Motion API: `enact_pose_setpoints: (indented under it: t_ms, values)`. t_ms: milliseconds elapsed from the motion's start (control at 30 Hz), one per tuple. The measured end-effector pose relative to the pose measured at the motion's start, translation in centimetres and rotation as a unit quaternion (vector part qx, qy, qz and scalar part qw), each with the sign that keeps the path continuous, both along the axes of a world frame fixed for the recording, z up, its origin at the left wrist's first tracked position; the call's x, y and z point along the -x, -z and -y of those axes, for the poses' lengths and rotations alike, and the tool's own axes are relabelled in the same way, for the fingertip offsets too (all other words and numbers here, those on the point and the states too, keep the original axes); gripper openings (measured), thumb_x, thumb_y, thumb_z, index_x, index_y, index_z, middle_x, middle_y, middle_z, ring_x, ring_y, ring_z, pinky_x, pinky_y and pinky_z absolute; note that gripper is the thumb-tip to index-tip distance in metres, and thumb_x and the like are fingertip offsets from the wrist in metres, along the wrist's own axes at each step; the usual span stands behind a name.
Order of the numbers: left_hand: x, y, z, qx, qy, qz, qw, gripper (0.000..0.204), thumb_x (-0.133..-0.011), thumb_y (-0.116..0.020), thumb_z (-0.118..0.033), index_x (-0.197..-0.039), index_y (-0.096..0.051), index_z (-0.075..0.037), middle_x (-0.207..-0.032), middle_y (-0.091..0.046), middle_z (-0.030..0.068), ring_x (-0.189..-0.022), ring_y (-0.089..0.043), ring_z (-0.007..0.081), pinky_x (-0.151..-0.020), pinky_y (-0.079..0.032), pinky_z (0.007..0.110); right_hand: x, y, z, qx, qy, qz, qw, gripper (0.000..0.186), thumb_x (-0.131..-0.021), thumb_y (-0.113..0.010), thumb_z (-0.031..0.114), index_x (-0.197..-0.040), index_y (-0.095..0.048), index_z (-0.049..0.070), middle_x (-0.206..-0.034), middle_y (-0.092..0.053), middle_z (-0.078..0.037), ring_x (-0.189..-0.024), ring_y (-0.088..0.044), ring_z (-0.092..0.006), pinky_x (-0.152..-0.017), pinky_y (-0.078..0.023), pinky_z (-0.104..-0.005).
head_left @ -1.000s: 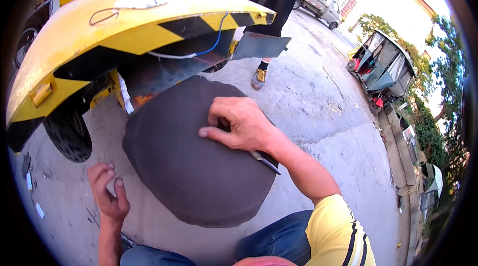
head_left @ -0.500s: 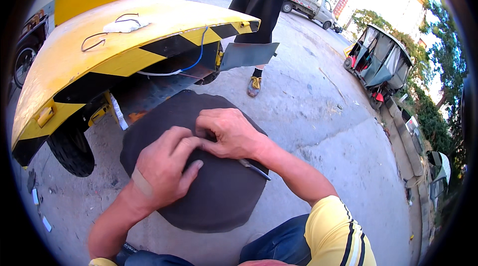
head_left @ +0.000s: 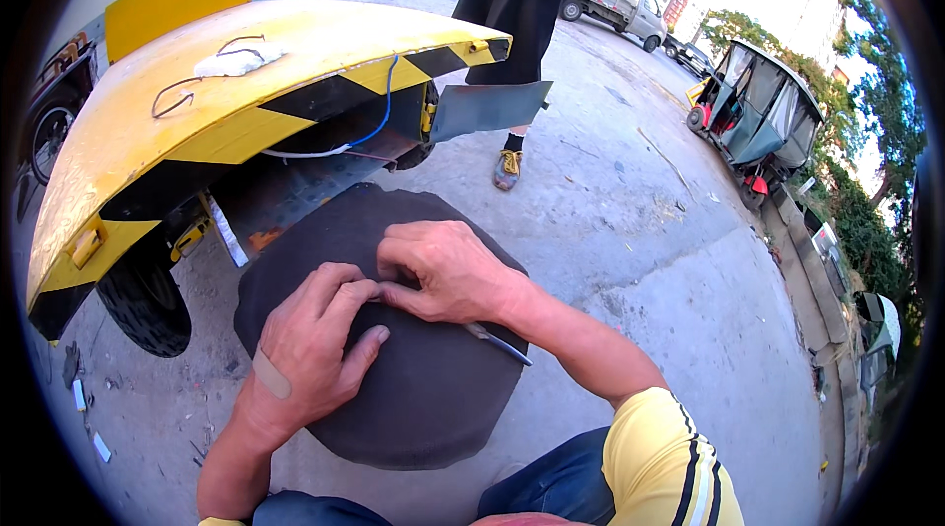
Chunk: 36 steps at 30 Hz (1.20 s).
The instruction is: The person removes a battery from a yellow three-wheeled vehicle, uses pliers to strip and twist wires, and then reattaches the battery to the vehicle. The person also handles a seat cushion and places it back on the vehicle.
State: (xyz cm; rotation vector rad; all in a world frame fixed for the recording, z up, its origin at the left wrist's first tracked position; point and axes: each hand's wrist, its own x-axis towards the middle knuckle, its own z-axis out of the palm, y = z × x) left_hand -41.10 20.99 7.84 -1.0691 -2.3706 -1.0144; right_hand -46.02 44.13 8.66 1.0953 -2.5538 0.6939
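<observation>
- In the head view, both hands are at work over the dark pad, which is in front of the person, between the knees and the yellow body.
- The left hand is half curled, thumb well apart from the fingers, its index fingertip close to the right thumb; nothing shows in its grip.
- The right hand is bent over the pad, thumb and forefinger nearly together; whether they pinch anything cannot be told.
- A thin tool juts from under the right wrist toward the pad's edge; whether it is gripped or just lies there is hidden.
- The step in hand looks like close fingertip work on one spot of the pad; the next move seems to call for steady fingers and care around the tool.
- The pad's top looks matt and mostly smooth, with an uneven outline; what carries it is out of sight.
- Around it is pale concrete ground, outdoors. The striped yellow body, with its wheel and a loose blue wire, crowds the far left.
- Beyond are a standing person, a truck and, right, a covered tricycle by the kerb.
</observation>
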Motion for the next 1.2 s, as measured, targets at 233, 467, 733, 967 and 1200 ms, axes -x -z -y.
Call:
enact_pose_setpoints:
  t_ms: [233, 467, 733, 967, 1200]
  values:
    - [-0.03, 0.09, -0.05, -0.009, 0.004, -0.007, 1.0, 0.043, -0.079, -0.082, -0.001, -0.119, -0.066, -0.003, -0.118, -0.063, 0.0156, -0.104, -0.068, 0.038, -0.088, -0.057, 0.044, 0.06, 0.24, -0.17, 0.008, -0.016, -0.021, 1.0, 0.024, -0.085, -0.082, 0.019, -0.085, -0.061, 0.005, -0.08, -0.061, -0.011, -0.075, -0.063, -0.0332, -0.065, -0.049, -0.0437]
    - [-0.04, 0.12, -0.07, -0.01, 0.004, -0.007, 1.0, 0.043, -0.079, -0.082, -0.002, -0.12, -0.066, -0.003, -0.118, -0.063, 0.0154, -0.104, -0.068, 0.0383, -0.088, -0.057, 0.044, 0.03, 0.05, -0.18, 0.004, -0.012, -0.016, 1.0, 0.025, -0.085, -0.082, 0.019, -0.085, -0.062, 0.005, -0.08, -0.062, -0.011, -0.075, -0.064, -0.0333, -0.066, -0.05, -0.0435]
    - [0.09, 0.19, 0.02, 0.006, 0.007, -0.011, 1.0, 0.046, -0.08, -0.083, -0.004, -0.123, -0.066, -0.004, -0.12, -0.063, 0.0158, -0.105, -0.068, 0.0386, -0.088, -0.057, 0.044, -0.31, -0.26, -0.15, -0.012, 0.009, 0.01, 1.0, 0.021, -0.082, -0.082, 0.019, -0.086, -0.067, 0.005, -0.084, -0.067, -0.011, -0.082, -0.069, -0.0344, -0.07, -0.054, -0.0451]
    - [-0.04, 0.04, 0.06, 0.02, 0.003, -0.022, 1.0, 0.042, -0.083, -0.081, -0.007, -0.121, -0.065, -0.004, -0.118, -0.061, 0.0139, -0.105, -0.066, 0.0357, -0.087, -0.056, 0.043, -0.09, 0.27, -0.07, 0.005, -0.012, -0.015, 1.0, 0.023, -0.083, -0.083, 0.016, -0.087, -0.063, 0.005, -0.08, -0.062, -0.01, -0.076, -0.064, -0.0325, -0.066, -0.051, -0.0428]
    - [-0.1, 0.05, -0.51, 0.038, -0.003, -0.013, 0.999, 0.045, -0.081, -0.081, -0.004, -0.123, -0.064, -0.004, -0.123, -0.062, 0.0159, -0.108, -0.066, 0.0379, -0.09, -0.055, 0.044, -0.1, 0.01, -0.56, -0.006, -0.006, -0.008, 1.0, 0.021, -0.084, -0.079, 0.022, -0.085, -0.067, 0.005, -0.085, -0.067, -0.011, -0.085, -0.069, -0.034, -0.073, -0.054, -0.0452]
